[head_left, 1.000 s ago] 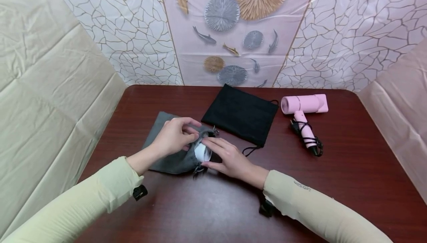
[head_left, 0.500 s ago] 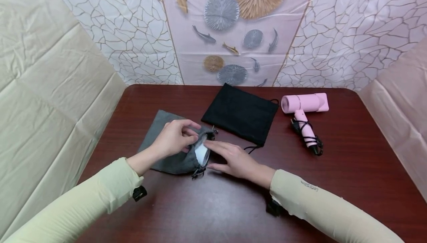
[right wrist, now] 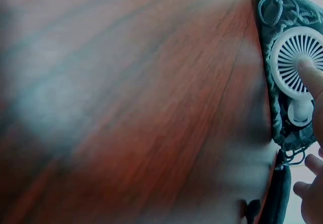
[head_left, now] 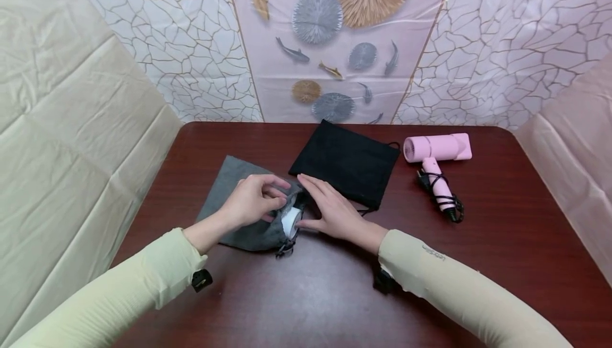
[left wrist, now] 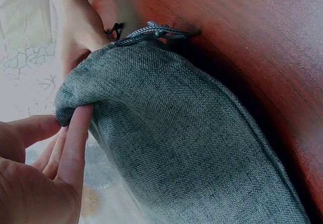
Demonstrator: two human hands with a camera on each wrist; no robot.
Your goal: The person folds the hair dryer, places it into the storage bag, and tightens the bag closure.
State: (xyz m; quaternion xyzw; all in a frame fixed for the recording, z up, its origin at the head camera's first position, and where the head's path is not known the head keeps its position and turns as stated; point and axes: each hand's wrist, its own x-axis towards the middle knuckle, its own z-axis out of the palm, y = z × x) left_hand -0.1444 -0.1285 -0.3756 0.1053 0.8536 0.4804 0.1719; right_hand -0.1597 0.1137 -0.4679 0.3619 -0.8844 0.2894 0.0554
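A grey drawstring bag (head_left: 222,186) lies on the table with its mouth toward the right. Inside that mouth sits a white hair dryer (head_left: 289,223), mostly hidden by the cloth; the right wrist view shows its round slotted grille (right wrist: 288,77) facing out. My left hand (head_left: 255,199) pinches the bag's rim between thumb and fingers, seen closely in the left wrist view. The thumb of my right hand (head_left: 337,212) presses on the grille, while its other fingers reach out fairly straight beside the mouth. Knotted cords (left wrist: 156,31) hang at the opening.
A flat black drawstring bag (head_left: 346,162) lies just behind the hands. Farther right is a pink hair dryer (head_left: 440,147), its black cord (head_left: 441,197) wound around the handle. Patterned cloth (head_left: 334,71) hangs at the table's back edge.
My right hand first drew back slightly, then came in with its fingers raised farther up and its thumb on the grille. The white dryer shows less at the mouth. My left hand barely moved.
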